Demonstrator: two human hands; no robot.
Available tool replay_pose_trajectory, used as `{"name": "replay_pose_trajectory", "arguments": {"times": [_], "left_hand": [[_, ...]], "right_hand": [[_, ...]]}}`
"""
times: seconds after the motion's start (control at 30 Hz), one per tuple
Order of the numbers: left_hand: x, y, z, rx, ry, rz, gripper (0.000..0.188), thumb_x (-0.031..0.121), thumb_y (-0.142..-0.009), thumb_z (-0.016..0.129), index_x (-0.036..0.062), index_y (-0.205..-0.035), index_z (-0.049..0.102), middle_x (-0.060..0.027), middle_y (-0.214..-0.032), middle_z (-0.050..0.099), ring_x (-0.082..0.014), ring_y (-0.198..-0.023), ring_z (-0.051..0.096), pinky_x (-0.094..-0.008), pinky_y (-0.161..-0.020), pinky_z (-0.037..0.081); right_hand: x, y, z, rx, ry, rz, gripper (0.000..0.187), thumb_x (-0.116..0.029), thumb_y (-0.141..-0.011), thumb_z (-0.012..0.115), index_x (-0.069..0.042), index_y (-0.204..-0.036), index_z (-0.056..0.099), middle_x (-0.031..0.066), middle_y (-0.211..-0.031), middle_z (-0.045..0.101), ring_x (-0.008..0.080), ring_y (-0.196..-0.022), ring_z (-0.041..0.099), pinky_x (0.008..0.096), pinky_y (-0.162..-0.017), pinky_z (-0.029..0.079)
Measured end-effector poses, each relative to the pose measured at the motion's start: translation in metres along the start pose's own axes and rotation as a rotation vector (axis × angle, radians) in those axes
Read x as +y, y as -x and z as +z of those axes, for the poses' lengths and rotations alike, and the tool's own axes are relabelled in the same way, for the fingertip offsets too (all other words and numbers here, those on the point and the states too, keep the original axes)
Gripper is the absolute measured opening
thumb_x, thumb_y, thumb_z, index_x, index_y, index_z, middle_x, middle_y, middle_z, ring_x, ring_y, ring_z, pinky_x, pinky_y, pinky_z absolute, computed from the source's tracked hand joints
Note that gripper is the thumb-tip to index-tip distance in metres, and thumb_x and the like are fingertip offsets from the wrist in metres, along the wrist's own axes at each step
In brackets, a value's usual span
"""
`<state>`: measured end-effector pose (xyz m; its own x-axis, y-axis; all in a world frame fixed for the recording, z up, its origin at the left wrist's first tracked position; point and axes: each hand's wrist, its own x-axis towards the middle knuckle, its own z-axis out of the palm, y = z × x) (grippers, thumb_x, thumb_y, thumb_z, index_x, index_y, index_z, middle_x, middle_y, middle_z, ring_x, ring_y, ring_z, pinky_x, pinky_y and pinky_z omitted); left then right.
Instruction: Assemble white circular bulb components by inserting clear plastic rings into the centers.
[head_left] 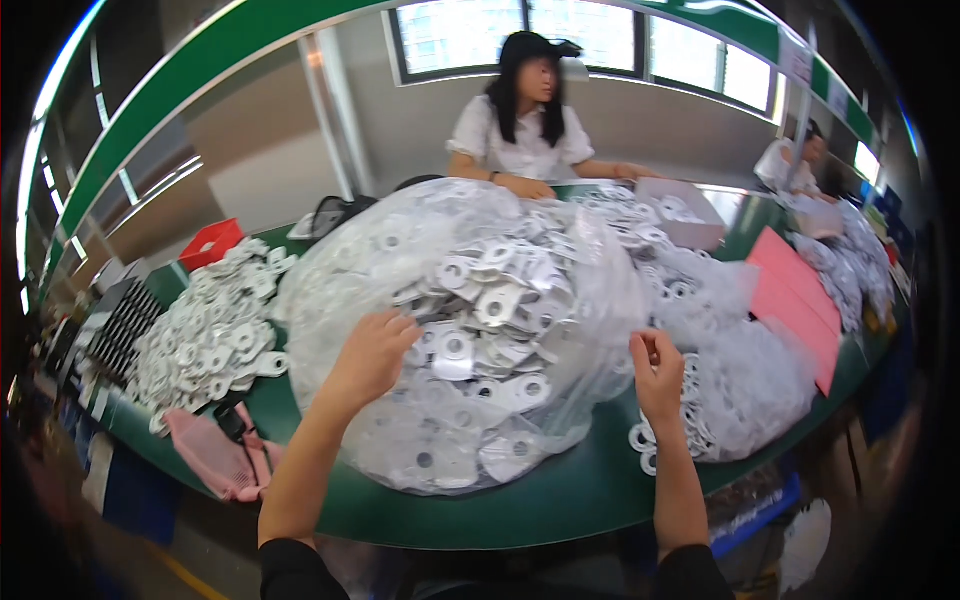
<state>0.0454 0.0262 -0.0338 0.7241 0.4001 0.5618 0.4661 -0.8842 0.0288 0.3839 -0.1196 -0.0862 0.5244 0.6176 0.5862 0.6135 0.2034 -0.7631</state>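
Observation:
A large clear plastic bag [330, 270] lies open on the green table, heaped with white flat plastic parts [497, 303], each with a round hole. My left hand [378, 355] is at the bag's left side, fingers curled toward the heap; whatever they hold, if anything, is hidden. My right hand [658, 375] is closed beside the bag's right edge, its fingers bent in against the thumb. Nothing I can name shows in it. White rings [642, 436] lie on the table just below and beside the right hand.
A loose pile of white parts [205, 340] lies at left, by a red bin [211, 243] and a pink cloth bag [215, 452]. More clear bags [750, 380] and a pink sheet [797, 300] lie at right. Across the green table [480, 520] a person [525, 130] sits near a grey box [685, 213].

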Motion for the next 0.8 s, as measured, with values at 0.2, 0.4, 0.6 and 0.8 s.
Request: {"name": "replay_pose_trajectory", "arguments": {"times": [0.2, 0.4, 0.6, 0.8], "left_hand": [[-0.013, 0.011, 0.027, -0.329, -0.279, -0.026, 0.009, 0.005, -0.070, 0.053, 0.0058, -0.079, 0.056, -0.0097, -0.083, 0.058, -0.0290, -0.090, 0.054, -0.0423, -0.087, 0.038], [0.012, -0.008, 0.022, 0.406, 0.034, -0.397, 0.007, 0.003, -0.084, 0.050, 0.0042, -0.088, 0.055, -0.0136, -0.085, 0.058, -0.0267, -0.084, 0.056, -0.0375, -0.083, 0.042], [0.101, -0.004, 0.056, 0.412, 1.863, -0.888, 0.022, 0.020, -0.093, 0.047, 0.0121, -0.113, 0.043, -0.0021, -0.084, 0.056, -0.0178, -0.081, 0.058, -0.0453, -0.075, 0.051], [0.138, 0.004, 0.101, -0.105, 2.681, -0.980, 0.065, 0.064, -0.087, 0.028, 0.0138, -0.126, 0.041, -0.0139, -0.108, 0.054, -0.0314, -0.093, 0.055, -0.0538, -0.085, 0.043]], "right_hand": [[0.043, -0.020, -0.045, 0.065, 0.125, 0.106, 0.014, -0.009, -0.077, 0.064, 0.001, -0.087, 0.063, 0.0094, -0.071, 0.063, 0.0145, -0.056, 0.057, 0.0270, -0.053, 0.043], [0.041, -0.015, -0.059, -0.313, 0.348, 0.206, 0.013, -0.013, -0.072, 0.066, -0.005, -0.083, 0.067, 0.0104, -0.074, 0.064, 0.0218, -0.070, 0.062, 0.0321, -0.065, 0.048], [0.058, 0.002, -0.008, -0.341, 0.613, -0.122, 0.021, -0.022, -0.070, 0.069, -0.006, -0.081, 0.064, 0.0110, -0.086, 0.060, 0.0282, -0.089, 0.052, 0.0389, -0.078, 0.043], [0.059, 0.002, 0.001, -0.395, 0.810, -0.093, 0.022, -0.021, -0.065, 0.069, -0.006, -0.080, 0.062, 0.0116, -0.082, 0.061, 0.0296, -0.086, 0.052, 0.0387, -0.076, 0.044]]}}
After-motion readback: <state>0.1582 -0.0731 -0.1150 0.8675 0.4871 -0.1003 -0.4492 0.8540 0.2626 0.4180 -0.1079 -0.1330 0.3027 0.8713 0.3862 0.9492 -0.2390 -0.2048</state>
